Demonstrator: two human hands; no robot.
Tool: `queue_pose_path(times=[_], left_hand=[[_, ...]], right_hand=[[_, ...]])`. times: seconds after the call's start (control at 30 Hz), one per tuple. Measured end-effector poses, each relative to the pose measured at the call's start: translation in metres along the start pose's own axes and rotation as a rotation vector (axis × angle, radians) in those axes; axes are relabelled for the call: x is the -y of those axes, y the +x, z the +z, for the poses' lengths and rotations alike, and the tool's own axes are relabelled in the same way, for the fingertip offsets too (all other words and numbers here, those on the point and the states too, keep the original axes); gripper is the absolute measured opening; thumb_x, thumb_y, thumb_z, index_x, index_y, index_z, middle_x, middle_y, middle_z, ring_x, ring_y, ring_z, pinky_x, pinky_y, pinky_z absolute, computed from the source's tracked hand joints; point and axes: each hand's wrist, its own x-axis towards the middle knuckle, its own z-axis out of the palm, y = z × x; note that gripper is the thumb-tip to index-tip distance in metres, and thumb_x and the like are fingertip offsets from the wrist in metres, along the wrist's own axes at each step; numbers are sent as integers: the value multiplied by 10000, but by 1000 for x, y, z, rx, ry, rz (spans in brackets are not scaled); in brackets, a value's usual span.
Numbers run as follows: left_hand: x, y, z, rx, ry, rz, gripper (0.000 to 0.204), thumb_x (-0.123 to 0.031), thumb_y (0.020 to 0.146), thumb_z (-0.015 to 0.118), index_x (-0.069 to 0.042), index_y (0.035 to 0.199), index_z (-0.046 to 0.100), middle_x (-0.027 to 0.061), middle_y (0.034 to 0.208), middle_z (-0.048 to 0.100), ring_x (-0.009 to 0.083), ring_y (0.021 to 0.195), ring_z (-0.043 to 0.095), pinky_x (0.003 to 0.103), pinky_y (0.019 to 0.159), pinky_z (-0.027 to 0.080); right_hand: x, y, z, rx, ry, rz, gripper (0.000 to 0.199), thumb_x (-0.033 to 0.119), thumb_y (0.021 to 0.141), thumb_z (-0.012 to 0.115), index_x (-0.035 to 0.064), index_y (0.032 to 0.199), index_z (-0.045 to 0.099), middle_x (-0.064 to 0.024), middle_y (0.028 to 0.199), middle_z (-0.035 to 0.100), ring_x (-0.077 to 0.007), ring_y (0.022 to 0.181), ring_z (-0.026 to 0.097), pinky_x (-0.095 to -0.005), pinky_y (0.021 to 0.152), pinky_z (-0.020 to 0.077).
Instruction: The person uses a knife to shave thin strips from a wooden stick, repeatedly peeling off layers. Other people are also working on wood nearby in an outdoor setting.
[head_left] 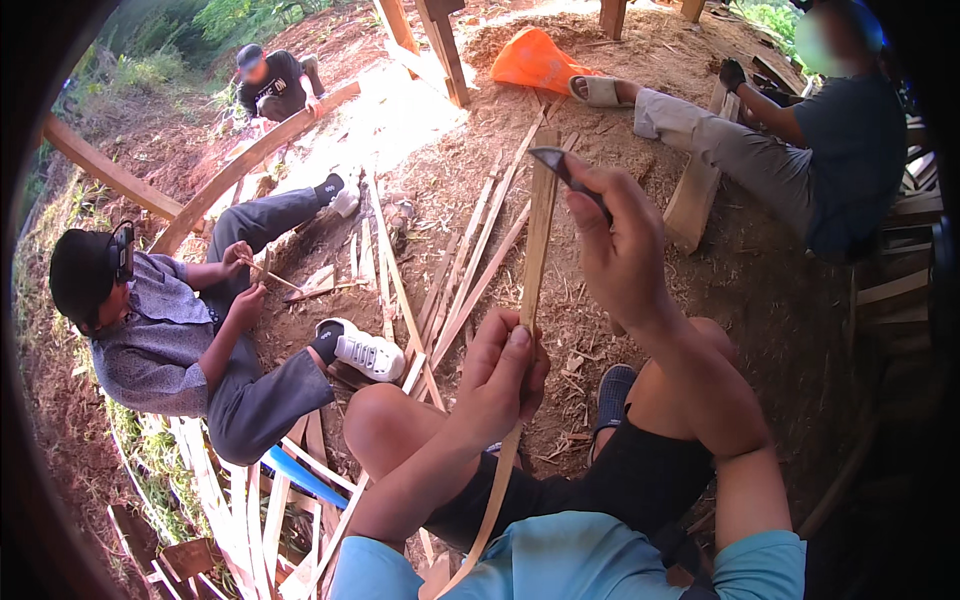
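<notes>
My left hand (505,365) is closed around a long pale wooden strip (538,250), which may be split bamboo. The strip stands nearly upright above the fist; its lower part curves down past my lap. In my right hand (622,240) is a small knife (548,157) with a dark, curved blade pointing left. The blade lies at the strip's upper end; whether it touches the strip I cannot tell. Most of the knife's handle is hidden by my fingers.
Several long strips (470,260) lie on the dirt ahead. A co-worker (150,320) sits at left holding a thin stick; another person (850,150) sits at right beside a wooden beam (693,205). A third (275,85) crouches behind a curved beam (240,170). Farther off lies an orange bag (540,60).
</notes>
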Motion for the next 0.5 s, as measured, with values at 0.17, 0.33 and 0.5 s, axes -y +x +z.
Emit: queue_pose_path(times=[0.17,0.33,0.5], left_hand=[[-18,10,-4,-134,1,62,151,-239,960,384,-92,946,415,28,600,439,89,349,352,195,304,304],[-24,11,-14,-175,-50,143,115,-202,950,388,-95,933,428,18,615,446,74,362,360,187,298,294],[-21,9,-9,-243,-44,150,110,-192,952,374,-93,958,420,12,615,427,73,362,343,198,298,277]], right_hand=[[18,-18,-3,237,160,32,172,42,849,547,20,1018,568,-135,794,571,-284,694,592,-359,583,470],[27,-38,6,371,230,41,199,17,820,567,28,1019,553,-138,798,550,-308,667,587,-368,562,472],[29,-39,6,397,190,63,190,34,821,570,37,1010,556,-127,777,536,-308,664,590,-378,553,467]])
